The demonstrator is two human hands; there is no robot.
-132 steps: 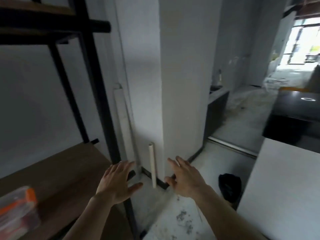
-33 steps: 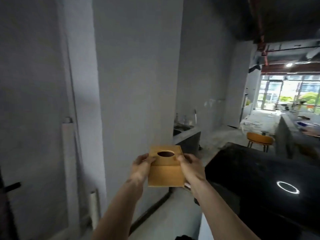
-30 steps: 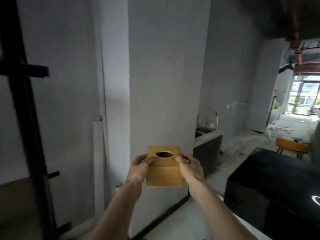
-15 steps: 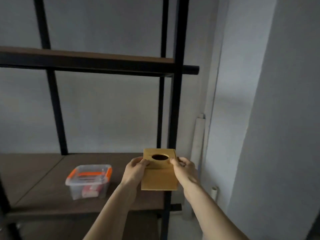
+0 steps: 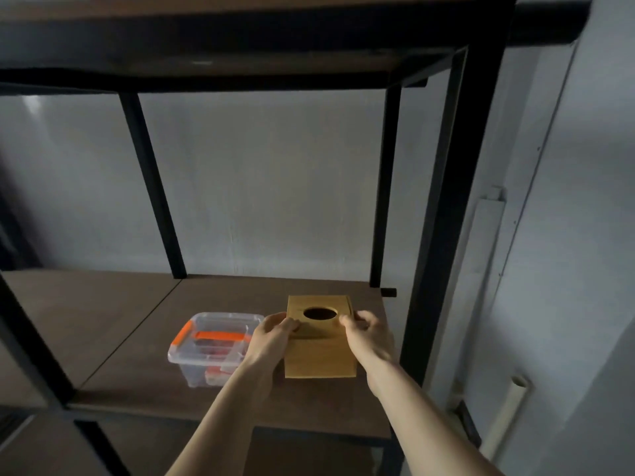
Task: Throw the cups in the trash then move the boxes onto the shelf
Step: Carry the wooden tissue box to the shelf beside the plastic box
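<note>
A tan wooden box with an oval hole in its top is over the right part of the brown shelf board. My left hand grips its left side and my right hand grips its right side. I cannot tell whether the box rests on the board or hangs just above it. Just left of it, a clear plastic box with orange latches stands on the same board, close to my left hand. No cups are in view.
The shelf has a black metal frame; its front right post stands right of the wooden box, and an upper board spans overhead. A grey wall is behind. White tubes lean in the corner to the right.
I have turned from the room to face the shelf and come closer. The wooden box, held in both hands, has moved forward over the shelf board beside the clear plastic box.
</note>
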